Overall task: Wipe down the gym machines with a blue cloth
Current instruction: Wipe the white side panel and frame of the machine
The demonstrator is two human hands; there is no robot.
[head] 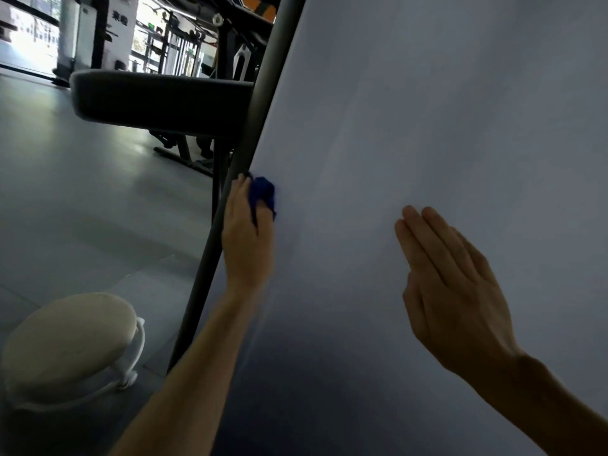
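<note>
Left hand (247, 238) at centre frame has the blue cloth (263, 195) bunched in curled fingers, pressed against the pale panel (427, 110) right beside the dark post (253, 126), while the right hand (450, 287), lower right, lies flat on the panel, fingers straight and holding nothing. That cloth looks soft and light, easy to wad in the palm. Most of it hides behind the hand, and the machine itself runs off frame.

Cream stool (69, 343) on grey floor (82, 199)
</note>
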